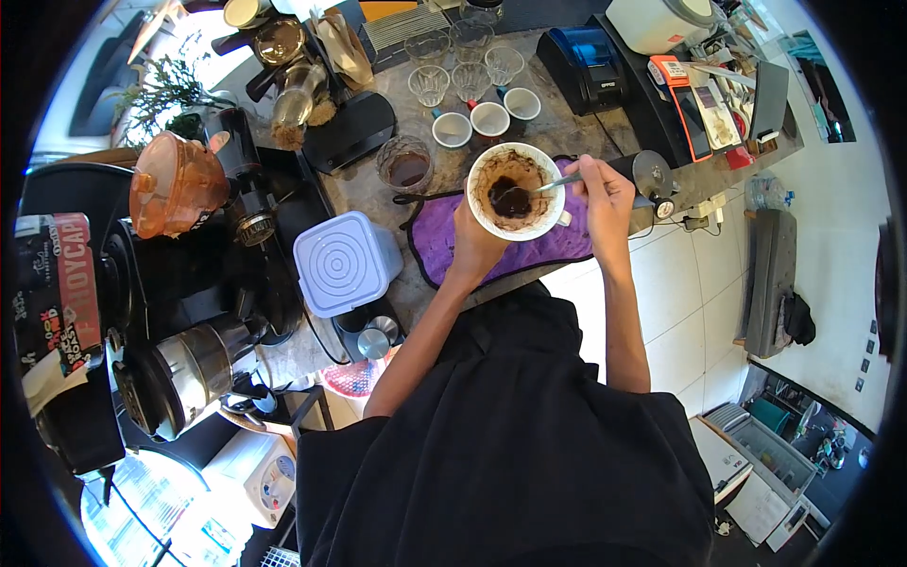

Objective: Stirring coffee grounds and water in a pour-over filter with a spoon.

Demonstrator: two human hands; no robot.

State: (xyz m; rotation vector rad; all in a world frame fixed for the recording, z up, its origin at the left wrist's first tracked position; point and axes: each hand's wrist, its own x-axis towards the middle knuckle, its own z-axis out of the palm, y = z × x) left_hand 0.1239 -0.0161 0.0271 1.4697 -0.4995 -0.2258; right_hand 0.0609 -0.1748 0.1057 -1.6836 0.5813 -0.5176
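My left hand (475, 242) is wrapped round a white cup (480, 219) and holds it above a purple cloth (433, 236). Inside the cup, wet dark coffee grounds (510, 197) pool at the bottom and streak the walls. Between the fingers of my right hand (602, 189) is the handle of a metal spoon (556, 183); its bowl end dips into the cup near the grounds. Just left of the cup stands a glass (405, 163) with brown liquid. Beyond the cup sit three small white cups (489, 120) with coloured handles.
Several clear glasses (470, 81) stand at the back. A lidded lilac container (344, 264) is left of the cloth. On the right are a black printer (586, 68) and an orange card terminal (682, 109). Coffee grinders (179, 184) and a black scale (350, 130) fill the left side.
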